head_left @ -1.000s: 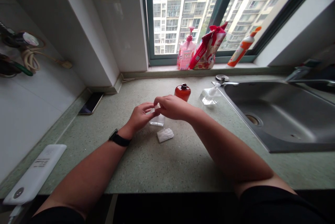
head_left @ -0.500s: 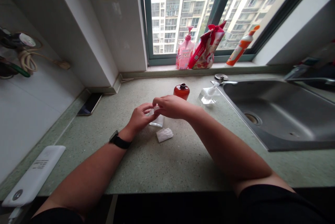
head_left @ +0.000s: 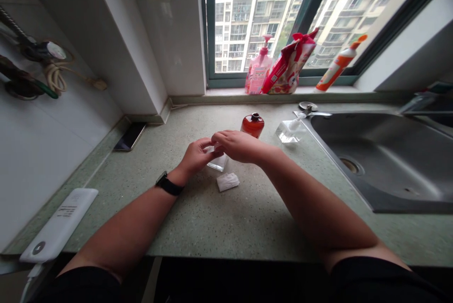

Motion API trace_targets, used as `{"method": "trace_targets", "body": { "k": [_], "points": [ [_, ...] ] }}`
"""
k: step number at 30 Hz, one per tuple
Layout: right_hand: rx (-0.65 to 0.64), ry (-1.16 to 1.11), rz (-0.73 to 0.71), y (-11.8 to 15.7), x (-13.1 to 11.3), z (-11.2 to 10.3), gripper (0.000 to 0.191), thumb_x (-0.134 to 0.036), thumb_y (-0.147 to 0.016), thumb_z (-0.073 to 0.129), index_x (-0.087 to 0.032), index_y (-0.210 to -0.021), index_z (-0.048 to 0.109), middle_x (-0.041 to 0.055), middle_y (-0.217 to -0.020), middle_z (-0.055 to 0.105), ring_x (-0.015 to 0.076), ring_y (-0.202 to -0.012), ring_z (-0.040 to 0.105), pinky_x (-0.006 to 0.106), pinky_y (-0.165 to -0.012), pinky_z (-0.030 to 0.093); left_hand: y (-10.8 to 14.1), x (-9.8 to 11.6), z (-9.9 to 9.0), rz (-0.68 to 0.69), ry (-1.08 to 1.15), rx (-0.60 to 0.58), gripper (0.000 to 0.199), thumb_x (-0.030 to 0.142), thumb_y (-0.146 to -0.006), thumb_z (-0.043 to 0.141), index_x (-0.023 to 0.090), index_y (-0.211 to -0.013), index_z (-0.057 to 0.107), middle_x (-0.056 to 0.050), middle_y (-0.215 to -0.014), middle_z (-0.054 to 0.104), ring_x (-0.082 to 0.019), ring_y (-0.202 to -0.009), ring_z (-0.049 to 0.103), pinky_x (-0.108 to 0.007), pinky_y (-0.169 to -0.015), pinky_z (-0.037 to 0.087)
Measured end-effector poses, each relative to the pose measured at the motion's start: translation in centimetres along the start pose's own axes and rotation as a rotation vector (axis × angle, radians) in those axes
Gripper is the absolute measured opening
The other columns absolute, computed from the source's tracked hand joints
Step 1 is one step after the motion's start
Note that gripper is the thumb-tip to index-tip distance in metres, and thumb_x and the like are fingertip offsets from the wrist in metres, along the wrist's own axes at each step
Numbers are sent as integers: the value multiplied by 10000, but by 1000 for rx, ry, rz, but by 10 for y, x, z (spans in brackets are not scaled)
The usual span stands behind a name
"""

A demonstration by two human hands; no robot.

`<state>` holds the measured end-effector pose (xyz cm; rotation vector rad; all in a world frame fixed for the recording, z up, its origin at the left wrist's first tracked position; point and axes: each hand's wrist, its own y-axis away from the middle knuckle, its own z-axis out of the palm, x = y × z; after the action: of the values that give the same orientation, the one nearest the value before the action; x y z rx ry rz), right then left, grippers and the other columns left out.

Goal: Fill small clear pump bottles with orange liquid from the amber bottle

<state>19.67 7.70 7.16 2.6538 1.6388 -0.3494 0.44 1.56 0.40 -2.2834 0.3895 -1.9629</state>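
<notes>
Seen from the person's own head, two bare forearms reach across a speckled green stone countertop (head_left: 106,218) toward a window. The left hand (head_left: 200,156), with a black strap watch (head_left: 169,186) on its wrist, and the right hand (head_left: 239,146) meet above a clear square glass bottle (head_left: 217,164), which stands upright on the counter. Both hands are partly closed, their fingers curved inward at the top of the bottle, but they hide that spot, so I cannot tell whether either has firm hold of the bottle or of a small part at its neck. A folded white tissue (head_left: 227,181) lies just in front of the bottle. Just behind the right hand stands a glossy red-orange bottle (head_left: 252,126) with a dark neck. A clear glass pump bottle (head_left: 288,132) lies near the rim of a stainless steel sink (head_left: 382,152). The main risk is the glass bottle slipping or tipping if wet fingers lose purchase or a twist is forced. A sudden outward jerk of the right hand could also knock the red-orange bottle over, and a bump could send the pump bottle into the sink.
</notes>
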Motion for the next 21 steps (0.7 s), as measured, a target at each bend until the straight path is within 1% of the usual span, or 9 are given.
{"method": "trace_targets", "body": {
  "k": [5, 11, 14, 16, 19, 21],
  "points": [
    [6, -28, -38, 0, 1, -2, 215, -114, -1011, 598, -198, -1186, 689, 107, -1181, 757, 249, -1095, 694, 354, -898, 516, -1, -3, -2, 13, -25, -16, 471, 533, -815, 893, 186, -1127, 833, -117, -1204, 795, -329, -1211, 702, -468, -1075, 565],
    [6, -1, -93, -1, 6, 0, 206, -127, -1028, 586, -201, -1181, 702, 103, -1138, 760, 252, -1057, 685, 377, -915, 514, -3, -5, -5, 39, -98, -38, 482, 589, -833, 862, 196, -1111, 832, -109, -1171, 801, -327, -1178, 718, -443, -1027, 588],
    [20, 9, -69, -1, 7, 4, 199, -154, -1030, 604, -205, -1194, 705, 108, -1147, 758, 260, -1055, 689, 395, -923, 523, -4, -6, -4, 50, -133, -26, 498, 608, -847, 843, 203, -1137, 828, -110, -1192, 800, -323, -1176, 721, -427, -1003, 599],
    [38, 14, -40, 0, 7, 4, 200, -178, -1034, 612, -212, -1209, 703, 110, -1155, 756, 269, -1066, 693, 417, -942, 533, -3, -6, -2, 60, -145, 2, 496, 609, -860, 831, 203, -1145, 825, -112, -1206, 798, -316, -1184, 722, -423, -1006, 600],
    [111, -8, -10, 5, 6, -5, 226, -225, -1021, 649, -230, -1245, 685, 114, -1212, 738, 289, -1133, 685, 450, -984, 544, -2, -5, 2, 83, -159, 65, 454, 588, -873, 829, 193, -1099, 824, -124, -1212, 793, -306, -1180, 728, -422, -1008, 601],
    [233, -53, 18, 12, 5, -15, 280, -251, -1005, 673, -240, -1284, 653, 118, -1265, 719, 295, -1193, 668, 465, -1030, 540, -1, -4, 4, 109, -189, 100, 408, 553, -879, 834, 197, -1078, 825, -129, -1225, 789, -301, -1177, 731, -414, -991, 604]
  ]
}}
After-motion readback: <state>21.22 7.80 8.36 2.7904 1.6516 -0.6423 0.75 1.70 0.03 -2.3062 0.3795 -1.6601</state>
